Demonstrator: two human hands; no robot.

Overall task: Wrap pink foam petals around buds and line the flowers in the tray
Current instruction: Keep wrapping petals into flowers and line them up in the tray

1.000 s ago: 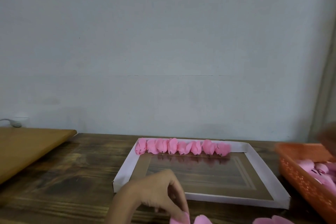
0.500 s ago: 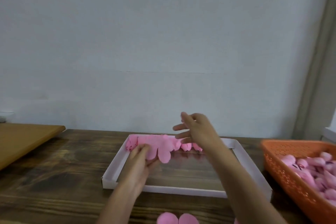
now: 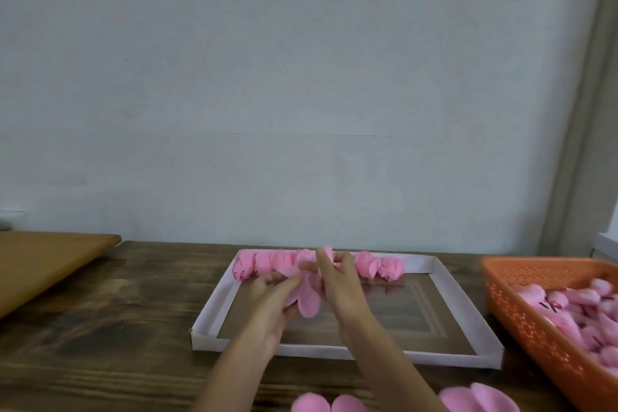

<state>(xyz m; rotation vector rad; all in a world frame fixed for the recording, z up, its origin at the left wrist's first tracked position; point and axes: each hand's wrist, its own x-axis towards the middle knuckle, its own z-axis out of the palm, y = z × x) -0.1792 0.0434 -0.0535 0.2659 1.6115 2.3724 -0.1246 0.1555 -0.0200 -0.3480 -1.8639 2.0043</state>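
Right hand (image 3: 341,289) has dropped beside left hand (image 3: 272,299); both pinch pink foam petal (image 3: 309,303) above tray (image 3: 212,309), near its far wall. Finished flowers (image 3: 378,266) line tray's far wall. Orange basket (image 3: 505,288) right of tray; loose petals (image 3: 334,404) in front.

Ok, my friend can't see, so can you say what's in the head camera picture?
The left hand and right hand hold a pink foam petal above a white tray on a wooden table. Pink flowers line the tray's far edge; an orange basket of pink pieces sits at the right.
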